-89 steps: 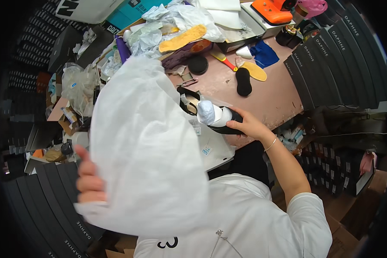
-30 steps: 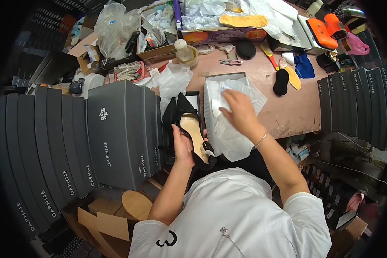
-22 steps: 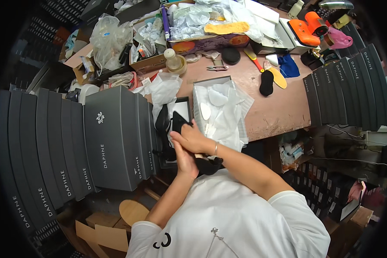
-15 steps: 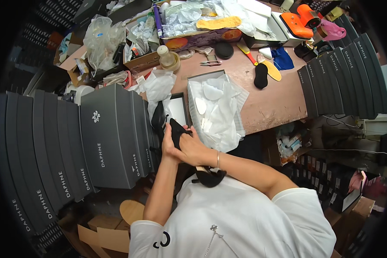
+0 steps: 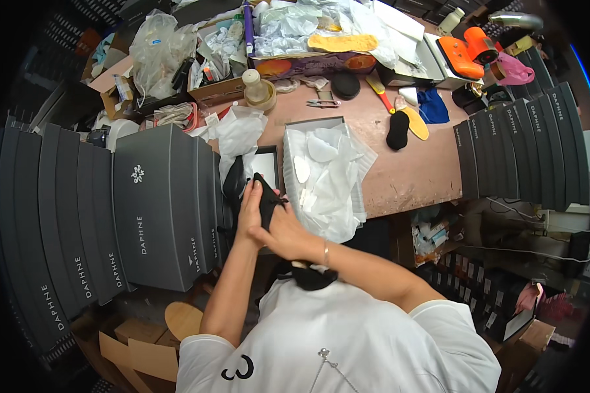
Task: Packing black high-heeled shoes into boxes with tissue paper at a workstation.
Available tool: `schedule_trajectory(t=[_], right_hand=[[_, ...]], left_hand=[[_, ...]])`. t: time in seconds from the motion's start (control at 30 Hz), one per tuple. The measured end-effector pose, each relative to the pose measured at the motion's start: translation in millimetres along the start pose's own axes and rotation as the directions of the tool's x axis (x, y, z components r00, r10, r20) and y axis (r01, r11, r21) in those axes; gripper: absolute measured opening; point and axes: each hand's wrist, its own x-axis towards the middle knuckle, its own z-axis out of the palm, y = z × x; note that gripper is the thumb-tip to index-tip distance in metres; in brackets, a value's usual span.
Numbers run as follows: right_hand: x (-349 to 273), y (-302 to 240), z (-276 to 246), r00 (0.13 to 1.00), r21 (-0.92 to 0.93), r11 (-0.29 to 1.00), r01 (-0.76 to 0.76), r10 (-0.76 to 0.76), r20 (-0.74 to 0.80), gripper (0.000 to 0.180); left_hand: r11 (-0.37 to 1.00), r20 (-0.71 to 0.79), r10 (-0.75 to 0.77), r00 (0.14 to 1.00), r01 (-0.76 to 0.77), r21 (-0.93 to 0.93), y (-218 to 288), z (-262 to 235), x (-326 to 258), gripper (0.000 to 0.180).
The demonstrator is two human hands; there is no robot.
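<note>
A black pointed-toe shoe (image 5: 265, 190) with a small bow is held between my two hands. My left hand (image 5: 248, 216) is wrapped along its left side, fingers toward the toe. My right hand (image 5: 288, 230) grips it from the right, with its fingertips hidden at the shoe. Below my right wrist a black rounded part (image 5: 313, 278) with a pale inside shows; I cannot tell if it belongs to the same shoe. Another black shoe (image 5: 233, 178) sits just left of my hands, beside an open box (image 5: 267, 159) with a white inside.
A shallow box (image 5: 288, 139) of white tissue paper lies ahead. Dark grey shoebox stacks stand at left (image 5: 160, 209) and right (image 5: 509, 150). On the table are thread snips (image 5: 324, 103), a black insole (image 5: 398, 130), a dispenser bottle (image 5: 255, 88) and a blue cloth (image 5: 432, 106).
The view has shifted slightly. My hands keep their hold on the shoe, and my left fingers lie flatter along its side. The black part below my right wrist is turned a little.
</note>
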Motion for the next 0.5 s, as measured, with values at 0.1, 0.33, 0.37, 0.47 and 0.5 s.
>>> schedule_trajectory(t=[0.1,0.33,0.37,0.47,0.5], right_hand=[[-6.4,-17.5,-36.7,0.959,0.045,0.993,0.108,-0.116,0.259,0.067],[-20.1,48.8,-83.5,0.940,0.382,0.861,-0.335,0.333,0.073,0.032],[6.9,65.5,-95.1,0.959,0.201,0.953,-0.228,0.255,-0.119,0.034],[48.3,110.7,-76.6,0.969,-0.068,0.993,-0.097,0.078,-0.234,0.037],[46.5,119.7,-69.3,0.965,-0.019,0.990,-0.141,0.133,-0.225,0.036]], left_hand=[[0.995,0.087,0.032,0.996,-0.040,0.094,18.1,-4.7,-5.3,0.042],[0.951,0.200,0.062,0.978,0.003,-0.310,-3.9,-16.7,-12.8,0.061],[0.923,0.239,0.055,0.969,0.042,-0.382,-16.6,-21.2,-13.3,0.065],[0.775,0.305,-0.120,0.945,0.281,-0.565,-31.2,2.3,-44.6,0.072],[0.746,0.322,-0.166,0.932,0.332,-0.577,-35.5,8.8,-55.7,0.074]])
